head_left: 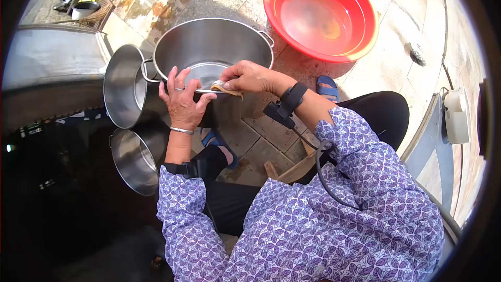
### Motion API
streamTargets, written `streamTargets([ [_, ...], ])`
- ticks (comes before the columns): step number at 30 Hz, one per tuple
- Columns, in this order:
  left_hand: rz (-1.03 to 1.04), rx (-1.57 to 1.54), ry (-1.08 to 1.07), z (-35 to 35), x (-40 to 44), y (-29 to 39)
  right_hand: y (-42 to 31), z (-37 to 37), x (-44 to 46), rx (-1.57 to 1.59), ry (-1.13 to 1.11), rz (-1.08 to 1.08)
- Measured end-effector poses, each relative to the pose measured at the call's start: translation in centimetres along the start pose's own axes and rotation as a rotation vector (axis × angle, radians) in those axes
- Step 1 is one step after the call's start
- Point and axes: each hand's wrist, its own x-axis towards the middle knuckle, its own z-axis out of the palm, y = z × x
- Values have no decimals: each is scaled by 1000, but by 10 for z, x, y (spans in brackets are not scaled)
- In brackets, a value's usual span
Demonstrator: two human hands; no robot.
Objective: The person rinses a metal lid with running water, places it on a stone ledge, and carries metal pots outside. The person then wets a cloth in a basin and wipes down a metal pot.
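A large steel pot [214, 36] with loop handles stands before me, its wide mouth facing up toward me. My left hand [185, 99] grips its near rim at the left, close to one handle, with a ring and a bracelet on. Against the same rim, a little to the right, my right hand [244, 77] pinches a small brownish scrubbing cloth [227, 91]. The fingers partly cover this cloth, so its exact kind is hard to tell.
A red basin [271, 0] holding water sits beyond the pot on the right. Two more steel pots [121, 86] [128, 159] lie tipped at the left. A white container [457, 116] is at the far right. A wooden stool [297, 169] shows below me.
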Motion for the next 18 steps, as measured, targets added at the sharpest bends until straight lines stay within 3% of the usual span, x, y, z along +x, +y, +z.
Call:
streamTargets([
  [1, 3, 4, -10, 8, -3, -7, 3, 7, 2, 11, 0, 0],
  [3, -130, -322, 243, 25, -5, -17, 9, 20, 4, 99, -92, 37],
  [5, -177, -320, 290, 41, -7, -17, 19, 43, 6, 134, -92, 32],
  [7, -495, -726, 535, 51, -1, -7, 16, 58, 4, 164, -50, 8],
  [9, -563, -784, 464, 51, 1, -3, 27, 67, 6, 182, -102, 32],
  [11, -675, -1056, 665, 51, 8, 6, 48, 74, 6, 205, -155, 61],
  [13, -704, -1132, 733, 53, 15, 3, 82, 67, 2, -306, -315, 49],
  [15, -703, -1203, 626, 53, 15, -4, 114, 53, -1, -710, -314, 137],
  [17, -674, -1160, 678, 59, 19, -6, 152, 24, -8, -1104, -51, -148],
  [18, -671, -1175, 646, 55, 22, -4, 152, 25, -7, -1098, -56, -144],
])
